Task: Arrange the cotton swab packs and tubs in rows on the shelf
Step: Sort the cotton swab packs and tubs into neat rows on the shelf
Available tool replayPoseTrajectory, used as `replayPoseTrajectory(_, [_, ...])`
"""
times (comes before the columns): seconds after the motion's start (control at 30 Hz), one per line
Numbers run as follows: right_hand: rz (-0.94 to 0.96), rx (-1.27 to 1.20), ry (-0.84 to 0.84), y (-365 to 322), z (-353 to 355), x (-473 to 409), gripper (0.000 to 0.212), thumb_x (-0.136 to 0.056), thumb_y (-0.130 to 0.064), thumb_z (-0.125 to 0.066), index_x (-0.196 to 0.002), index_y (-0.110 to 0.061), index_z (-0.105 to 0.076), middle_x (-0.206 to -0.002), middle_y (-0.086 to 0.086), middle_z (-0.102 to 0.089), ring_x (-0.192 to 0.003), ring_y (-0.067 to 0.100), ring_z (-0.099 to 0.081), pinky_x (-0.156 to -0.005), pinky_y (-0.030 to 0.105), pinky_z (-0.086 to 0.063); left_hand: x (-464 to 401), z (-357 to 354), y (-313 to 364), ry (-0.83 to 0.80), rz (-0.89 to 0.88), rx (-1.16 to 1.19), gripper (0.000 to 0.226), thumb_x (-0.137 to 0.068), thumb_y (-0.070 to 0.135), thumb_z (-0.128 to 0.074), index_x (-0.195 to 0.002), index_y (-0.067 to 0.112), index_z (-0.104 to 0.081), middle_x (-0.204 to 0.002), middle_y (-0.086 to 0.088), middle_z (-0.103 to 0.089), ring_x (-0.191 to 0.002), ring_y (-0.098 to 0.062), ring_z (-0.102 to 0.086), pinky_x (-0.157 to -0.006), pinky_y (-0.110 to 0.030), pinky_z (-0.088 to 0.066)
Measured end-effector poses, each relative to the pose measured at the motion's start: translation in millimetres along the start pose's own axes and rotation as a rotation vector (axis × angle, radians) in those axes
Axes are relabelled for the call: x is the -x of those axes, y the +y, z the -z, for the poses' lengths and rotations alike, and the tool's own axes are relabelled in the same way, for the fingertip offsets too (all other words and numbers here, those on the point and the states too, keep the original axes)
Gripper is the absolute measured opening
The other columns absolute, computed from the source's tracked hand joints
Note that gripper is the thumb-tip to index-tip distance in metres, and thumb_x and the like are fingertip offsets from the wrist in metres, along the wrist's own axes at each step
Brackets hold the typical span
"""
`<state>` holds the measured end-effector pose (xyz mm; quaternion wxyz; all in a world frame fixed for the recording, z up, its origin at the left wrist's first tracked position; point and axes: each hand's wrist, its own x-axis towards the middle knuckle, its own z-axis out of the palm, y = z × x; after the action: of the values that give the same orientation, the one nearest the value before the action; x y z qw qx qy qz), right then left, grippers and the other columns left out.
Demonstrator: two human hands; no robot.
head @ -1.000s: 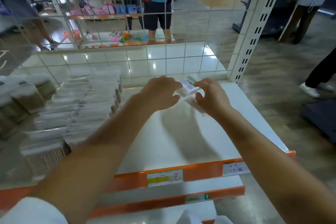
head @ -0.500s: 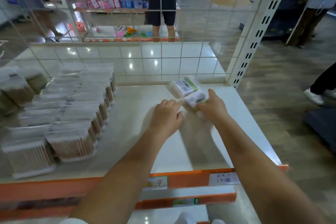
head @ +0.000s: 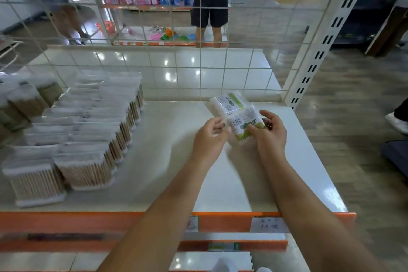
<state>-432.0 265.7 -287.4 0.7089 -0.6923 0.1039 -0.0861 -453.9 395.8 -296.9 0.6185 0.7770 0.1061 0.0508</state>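
Note:
A small green-and-white cotton swab pack (head: 245, 126) is lifted above the white shelf (head: 167, 161), with my right hand (head: 268, 133) gripping its right side. My left hand (head: 209, 137) is beside its left edge, fingers curled and pinching toward the pack's corner. A second green-and-white pack (head: 227, 102) lies on the shelf just behind, near the wire back. Rows of clear swab packs with wooden sticks (head: 88, 139) fill the shelf's left half. Round swab tubs (head: 24, 99) stand at the far left.
A wire grid panel (head: 198, 68) closes the shelf's back. A white slotted upright (head: 320, 51) stands at the right rear corner. The shelf's orange front rail (head: 220, 223) carries price labels. People stand in the aisle behind and to the right.
Both hands drew back from the wire back toward me. One pack stayed lying at the back; the other has been lifted off the shelf between my hands.

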Motion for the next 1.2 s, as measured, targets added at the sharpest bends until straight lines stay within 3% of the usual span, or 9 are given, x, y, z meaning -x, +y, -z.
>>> replayPoseTrajectory(0.13, [-0.012, -0.037, -0.105, -0.4, -3.9, 3.7, 0.031, -0.076, -0.005, -0.07, -0.098, -0.024, -0.062, -0.097, 0.001, -0.065, -0.091, 0.022, -0.065, -0.081, 0.035, -0.053, 4.6, 9.2, 2.0, -0.035, -0.014, 0.169, 0.038, -0.08, 0.013, -0.069, -0.117, 0.018, -0.057, -0.1, -0.001, -0.066, -0.087, -0.011, -0.063, -0.082, -0.024, -0.051])
replayPoseTrajectory(0.23, [0.011, -0.081, -0.142, 1.5, -8.9, 10.2, 0.028, -0.076, -0.008, -0.072, -0.101, -0.016, -0.064, -0.096, 0.003, -0.068, -0.09, 0.022, -0.066, -0.083, 0.04, -0.053, 7.8, 11.3, 3.4, -0.105, -0.004, 0.304, 0.042, -0.072, 0.016, -0.074, -0.11, 0.02, -0.058, -0.098, -0.006, -0.068, -0.083, -0.014, -0.066, -0.069, -0.023, -0.053])
replayPoseTrajectory(0.4, [0.049, -0.14, -0.132, 1.2, -11.8, 13.4, 0.021, -0.077, -0.005, -0.071, -0.094, -0.013, -0.063, -0.088, 0.002, -0.066, -0.084, 0.017, -0.061, -0.081, 0.039, -0.05, 10.0, 11.6, 5.9, -0.161, 0.027, 0.37, 0.043, -0.062, 0.015, -0.073, -0.103, 0.02, -0.059, -0.091, -0.007, -0.071, -0.081, -0.022, -0.068, -0.061, -0.027, -0.052])
replayPoseTrajectory(0.53, [0.058, -0.185, -0.15, 1.3, -12.4, 13.2, 0.021, -0.079, -0.003, -0.069, -0.093, -0.016, -0.06, -0.088, 0.004, -0.062, -0.081, 0.015, -0.058, -0.073, 0.028, -0.05, 8.2, 14.7, 5.0, -0.131, 0.028, 0.363, 0.041, -0.062, 0.01, -0.069, -0.102, 0.018, -0.062, -0.095, -0.01, -0.071, -0.087, -0.027, -0.068, -0.079, -0.045, -0.053])
replayPoseTrajectory(0.63, [0.017, -0.256, -0.148, -1.7, -10.7, 11.6, 0.016, -0.082, -0.007, -0.066, -0.092, -0.017, -0.06, -0.077, -0.001, -0.058, -0.073, 0.011, -0.055, -0.065, 0.021, -0.045, 8.6, 20.6, 5.5, -0.127, -0.017, 0.3, 0.037, -0.062, 0.011, -0.065, -0.097, 0.023, -0.066, -0.097, -0.01, -0.071, -0.086, -0.019, -0.066, -0.079, -0.039, -0.052])
replayPoseTrajectory(0.77, [-0.047, -0.302, -0.165, -1.4, -7.5, 8.9, 0.004, -0.09, -0.012, -0.055, -0.089, -0.014, -0.059, -0.085, 0.002, -0.061, -0.077, 0.014, -0.057, -0.071, 0.031, -0.045, 7.8, 31.6, 5.2, -0.115, -0.084, 0.267, 0.04, -0.064, 0.016, -0.063, -0.104, 0.022, -0.066, -0.092, -0.005, -0.071, -0.077, -0.011, -0.062, -0.066, -0.02, -0.05])
replayPoseTrajectory(0.97, [-0.102, -0.264, -0.256, -5.4, -9.1, 14.1, 0.014, -0.094, -0.02, -0.05, -0.092, -0.014, -0.062, -0.084, -0.002, -0.061, -0.072, 0.008, -0.059, -0.065, 0.023, -0.046, 5.4, 40.1, 2.4, -0.038, -0.064, 0.408, 0.044, -0.066, 0.014, -0.074, -0.109, 0.016, -0.064, -0.073, -0.004, -0.06, -0.06, -0.008, -0.057, -0.061, -0.016, -0.048])
replayPoseTrajectory(1.1, [-0.092, -0.198, -0.348, -6.5, -7.8, 16.7, 0.013, -0.091, -0.029, -0.055, -0.087, -0.019, -0.063, -0.074, -0.007, -0.064, -0.074, 0.01, -0.06, -0.072, 0.029, -0.045, 5.6, 39.8, 3.5, -0.046, -0.061, 0.442, 0.044, -0.065, 0.015, -0.07, -0.108, 0.015, -0.062, -0.076, -0.006, -0.066, -0.068, -0.015, -0.063, -0.061, -0.024, -0.051])
replayPoseTrajectory(1.2, [-0.095, -0.189, -0.457, -8.1, -6.3, 19.2, 0.008, -0.09, -0.02, -0.056, -0.092, -0.015, -0.062, -0.072, -0.007, -0.065, -0.068, 0.009, -0.061, -0.063, 0.021, -0.049, 5.9, 38.7, 3.3, -0.06, -0.073, 0.411, 0.042, -0.065, 0.018, -0.071, -0.105, 0.017, -0.063, -0.079, -0.009, -0.067, -0.07, -0.016, -0.064, -0.064, -0.027, -0.052])
